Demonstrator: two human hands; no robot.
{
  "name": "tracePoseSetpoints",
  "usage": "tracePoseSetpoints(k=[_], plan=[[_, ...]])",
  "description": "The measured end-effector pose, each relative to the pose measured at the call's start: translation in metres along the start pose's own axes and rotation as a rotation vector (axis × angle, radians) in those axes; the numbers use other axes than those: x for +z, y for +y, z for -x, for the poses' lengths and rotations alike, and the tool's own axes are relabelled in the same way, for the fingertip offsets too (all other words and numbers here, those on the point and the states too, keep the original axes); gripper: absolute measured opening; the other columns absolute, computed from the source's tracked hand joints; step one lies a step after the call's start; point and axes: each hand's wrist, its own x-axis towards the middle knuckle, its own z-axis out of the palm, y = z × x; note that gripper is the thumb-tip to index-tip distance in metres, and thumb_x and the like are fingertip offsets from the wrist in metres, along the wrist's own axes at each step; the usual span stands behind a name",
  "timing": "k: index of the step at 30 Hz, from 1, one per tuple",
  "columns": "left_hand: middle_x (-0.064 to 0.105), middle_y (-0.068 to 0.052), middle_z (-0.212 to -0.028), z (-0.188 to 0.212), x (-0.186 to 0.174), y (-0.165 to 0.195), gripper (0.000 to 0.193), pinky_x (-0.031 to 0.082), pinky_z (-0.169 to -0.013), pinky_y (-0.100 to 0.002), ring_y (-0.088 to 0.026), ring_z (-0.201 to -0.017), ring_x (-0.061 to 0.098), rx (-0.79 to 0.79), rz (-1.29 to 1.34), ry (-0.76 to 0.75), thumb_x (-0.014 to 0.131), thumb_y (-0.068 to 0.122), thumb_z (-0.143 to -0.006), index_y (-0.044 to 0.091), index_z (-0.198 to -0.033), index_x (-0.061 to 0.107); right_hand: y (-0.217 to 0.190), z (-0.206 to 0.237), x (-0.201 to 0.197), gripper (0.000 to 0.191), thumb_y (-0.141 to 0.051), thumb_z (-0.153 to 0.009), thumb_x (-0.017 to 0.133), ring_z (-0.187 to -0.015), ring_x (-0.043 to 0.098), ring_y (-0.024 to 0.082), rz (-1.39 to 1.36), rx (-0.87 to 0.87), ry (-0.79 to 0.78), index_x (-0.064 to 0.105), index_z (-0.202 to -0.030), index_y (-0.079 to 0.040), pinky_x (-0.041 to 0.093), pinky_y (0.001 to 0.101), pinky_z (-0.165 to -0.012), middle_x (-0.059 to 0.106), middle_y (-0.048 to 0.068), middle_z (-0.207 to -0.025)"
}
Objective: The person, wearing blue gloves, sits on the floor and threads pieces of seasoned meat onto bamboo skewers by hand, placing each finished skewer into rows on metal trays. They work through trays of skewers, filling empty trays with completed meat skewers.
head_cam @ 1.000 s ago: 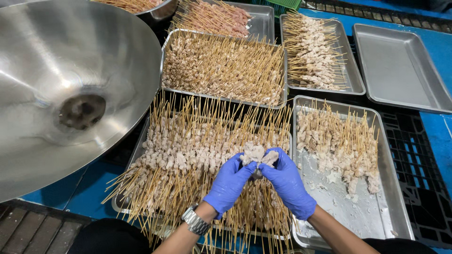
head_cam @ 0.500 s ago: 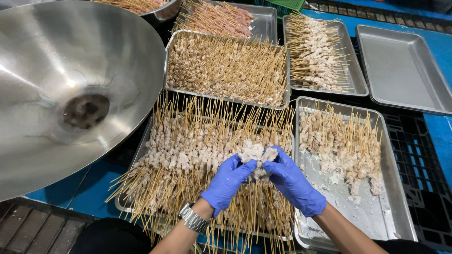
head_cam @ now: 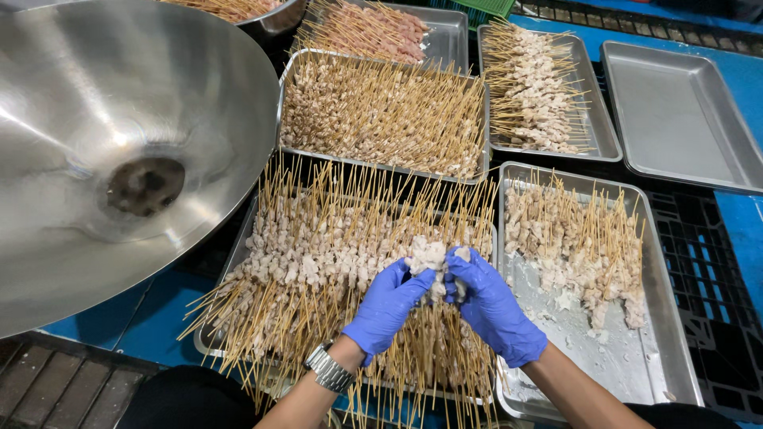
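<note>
Left hand: our left hand [head_cam: 387, 308], in a blue glove with a metal watch [head_cam: 329, 369] at the wrist, has its grip closed on the near left side of a clump of pale meat pieces [head_cam: 429, 256].
Right hand: our right hand [head_cam: 494, 308], also gloved in blue, pinches the same clump from the right; its fingertips [head_cam: 461, 262] press against the meat, so this grip is shut on it too.
Meat clump: it sits between our two hands, just far of the fingertips, held above the right part of the near skewer tray [head_cam: 213, 342]. We cannot tell whether a stick runs through it.
Near skewer tray: heaped with pale meat skewers [head_cam: 318, 254], sticks fanning out over its edges, directly under both hands.
Right tray: a steel tray [head_cam: 675, 373] just right of our hands, with a thinner layer of coated skewers [head_cam: 580, 246] at its far end and crumbs on the bare metal.
Far trays: a full tray of browner skewers [head_cam: 381, 111], another with pale skewers [head_cam: 532, 87], and a bare steel tray [head_cam: 675, 119] at far right.
Left: a large shiny steel bowl [head_cam: 103, 143], tilted toward us.
Worktop: blue surface [head_cam: 119, 318] showing near left.
</note>
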Motion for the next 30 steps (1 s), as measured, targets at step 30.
tracePoseSetpoints(k=[30], plan=[[0.073, -0.006, -0.097, -0.017, -0.002, -0.041, 0.052, 0.057, -0.078, -0.027, -0.009, -0.086, 0.067, 0.224, -0.381, 0.176, 0.082, 0.039, -0.085, 0.0, -0.118, 0.07, 0.073, -0.06, -0.118, 0.029, -0.021, -0.09, 0.071, -0.079, 0.067, 0.017, 0.403, -0.015, 0.229, 0.069, -0.108, 0.002, 0.051, 0.0319, -0.065, 0.072, 0.008, -0.093]])
